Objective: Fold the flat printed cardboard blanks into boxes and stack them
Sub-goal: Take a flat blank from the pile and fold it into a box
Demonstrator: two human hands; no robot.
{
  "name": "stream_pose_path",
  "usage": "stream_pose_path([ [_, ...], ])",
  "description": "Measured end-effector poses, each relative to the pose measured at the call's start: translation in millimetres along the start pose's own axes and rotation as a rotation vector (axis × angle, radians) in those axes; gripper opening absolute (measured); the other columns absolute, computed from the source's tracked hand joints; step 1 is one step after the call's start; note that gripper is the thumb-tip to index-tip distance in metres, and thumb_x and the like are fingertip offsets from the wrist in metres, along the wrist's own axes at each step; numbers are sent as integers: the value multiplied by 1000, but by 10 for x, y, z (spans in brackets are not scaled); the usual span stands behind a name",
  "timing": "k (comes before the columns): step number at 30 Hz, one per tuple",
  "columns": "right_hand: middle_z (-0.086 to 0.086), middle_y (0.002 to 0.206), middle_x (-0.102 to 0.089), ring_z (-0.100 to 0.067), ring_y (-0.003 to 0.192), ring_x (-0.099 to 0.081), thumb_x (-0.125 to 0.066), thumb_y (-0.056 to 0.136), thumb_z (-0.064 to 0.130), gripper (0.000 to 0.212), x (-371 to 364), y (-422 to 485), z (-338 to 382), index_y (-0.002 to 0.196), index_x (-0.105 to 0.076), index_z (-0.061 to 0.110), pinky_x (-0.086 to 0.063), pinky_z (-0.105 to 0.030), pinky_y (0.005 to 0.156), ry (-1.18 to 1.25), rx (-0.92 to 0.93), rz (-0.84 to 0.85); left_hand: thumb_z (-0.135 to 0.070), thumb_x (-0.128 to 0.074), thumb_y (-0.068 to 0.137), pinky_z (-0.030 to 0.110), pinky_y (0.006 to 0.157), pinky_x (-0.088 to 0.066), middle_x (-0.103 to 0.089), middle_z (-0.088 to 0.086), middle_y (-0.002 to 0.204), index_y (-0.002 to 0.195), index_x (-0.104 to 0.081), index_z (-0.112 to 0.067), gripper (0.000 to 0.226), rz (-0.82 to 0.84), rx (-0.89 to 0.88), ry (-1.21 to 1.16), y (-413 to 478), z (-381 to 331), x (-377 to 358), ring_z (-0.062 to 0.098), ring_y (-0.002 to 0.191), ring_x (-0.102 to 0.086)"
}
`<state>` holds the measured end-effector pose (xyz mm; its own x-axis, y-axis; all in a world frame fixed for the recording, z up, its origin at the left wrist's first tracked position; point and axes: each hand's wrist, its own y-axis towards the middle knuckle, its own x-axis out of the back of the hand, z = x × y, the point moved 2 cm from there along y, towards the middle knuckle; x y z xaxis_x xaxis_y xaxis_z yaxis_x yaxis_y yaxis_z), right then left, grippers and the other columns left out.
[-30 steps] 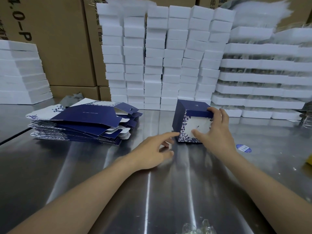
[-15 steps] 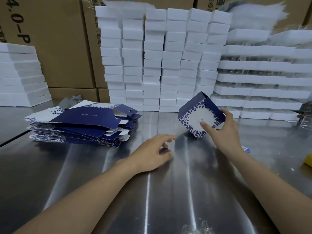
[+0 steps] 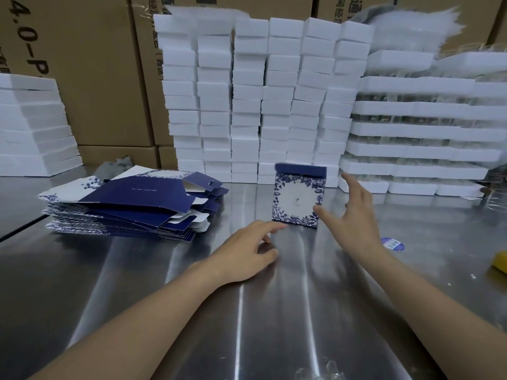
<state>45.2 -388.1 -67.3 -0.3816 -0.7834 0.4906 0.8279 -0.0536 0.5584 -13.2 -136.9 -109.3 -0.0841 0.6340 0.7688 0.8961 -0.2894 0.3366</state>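
Starting at the left, we have the pile of flat blanks lying on the steel surface, navy and floral faces up, fanned a little, and we'd guess that lets the top one lift off easily. Moving in, our left hand rests palm down on the surface, fingers loose and holding nothing, index finger pointing toward the near left corner of the box. We read that as parked within reach of the blanks.

At centre, the folded box stands upright on the surface, floral face toward us, navy flap along the top, just in front of the wall of white foam blocks. No other folded box shows, so this looks like the foot of a stack.

Right of it, our right hand hovers with fingers spread wide, empty. The thumb is at the box's right edge, and we cannot tell whether it touches. To us that reads as a release, or a last nudge to square it. Farther right, a blue sticker lies on the surface.
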Motion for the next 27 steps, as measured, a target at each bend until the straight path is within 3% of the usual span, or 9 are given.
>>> stream_pose_path([
  [2, 0, 167, -23, -28, 150, -32, -80, 87, 49, 89, -10, -6, 138, 159, -28, 42, -35, -46, 117, -29, 50, -59, -40, -62, 94, 19, 102, -45, -54, -23, 136, 145, -44, -57, 57, 1, 1, -12, 0, -6, 5, -4, 118, -57],
  [5, 0, 171, -19, -26, 153, -23, -77, 89, 52, 89, -75, 38, 470, 161, -27, 36, -29, -47, 121, -64, 129, -124, -40, -60, 92, 25, 105, -48, -54, -22, 135, 144, -44, -56, 57, -4, 0, -19, -6, -23, 11, -3, 118, -57],
  [10, -5, 175, -8, -28, 159, -13, -71, 94, 50, 92, -382, 191, 863, 167, -17, 31, -27, -48, 124, -211, 121, -11, -41, -57, 92, 31, 106, -49, -55, -18, 134, 143, -48, -51, 53, -1, -12, -10, -23, -53, 18, -2, 117, -58],
  [12, -7, 176, -5, -32, 160, -9, -66, 100, 41, 84, -520, 242, 877, 168, -16, 29, -19, -47, 129, -274, 110, 21, -38, -59, 94, 34, 106, -49, -57, -16, 132, 140, -54, -45, 48, 0, -31, 8, -27, -66, 28, 0, 116, -59],
  [16, -11, 175, -11, -33, 161, -9, -53, 105, 15, 57, -692, 295, 656, 159, -39, 24, -11, -43, 130, -390, 110, -2, -32, -62, 95, 34, 107, -47, -57, -15, 125, 131, -66, -40, 37, 0, -61, 24, -32, -80, 31, 5, 113, -60],
  [24, -11, 165, -30, -35, 149, -28, -56, 102, 11, 58, -401, 581, 59, 155, -48, 33, -35, -49, 117, -422, -23, -113, -37, -61, 101, 29, 107, -45, -54, -22, 131, 122, -71, -41, 24, 22, -34, 77, -11, -62, 17, -1, 114, -57],
  [27, -9, 167, -27, -37, 150, -28, -57, 102, 43, 53, -308, 706, -106, 153, -48, 35, -35, -53, 119, -343, -114, -100, -38, -60, 101, 29, 108, -45, -53, -23, 132, 121, -72, -42, 23, 27, -25, 78, -5, -55, 10, -3, 116, -55],
])
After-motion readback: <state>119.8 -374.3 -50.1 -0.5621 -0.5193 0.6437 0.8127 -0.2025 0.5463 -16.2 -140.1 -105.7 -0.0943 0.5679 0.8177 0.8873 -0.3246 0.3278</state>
